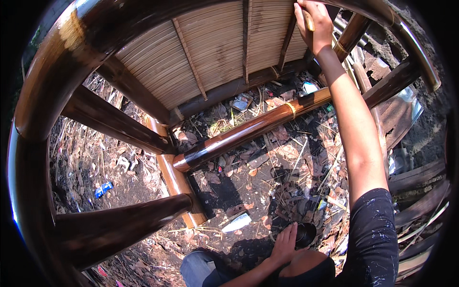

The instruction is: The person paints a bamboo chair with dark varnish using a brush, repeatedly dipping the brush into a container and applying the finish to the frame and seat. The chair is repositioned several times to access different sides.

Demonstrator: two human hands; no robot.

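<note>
We are reaching our right hand [314, 24] up to the underside of a bamboo chair [215, 52] tipped on its side, and our fingers are closing together around a thin, pale handle [309, 20] of some tool, pressing it against 1 of the dark cross battens [287, 40] at the far right edge of the seat. The tool's working end is hidden, so we cannot tell what kind it is.

The seat is showing as a fan of narrow, pale, matte bamboo slats, crossed by 4 slim battens. Around it the frame poles [248, 128] are looking thick, round and glossy, lacquered from honey brown to near black, with a light binding ringing 1 joint.

Our left hand [286, 245] is resting low, near our knee, with its fingers curled on the rim of a small, round black container [305, 234] standing on the ground [296, 158].

The ground is dark soil, littered with dry leaves, straw and scraps; a pale, flat blade-shaped piece [237, 222] is lying by the nearest upright leg [176, 182].
</note>
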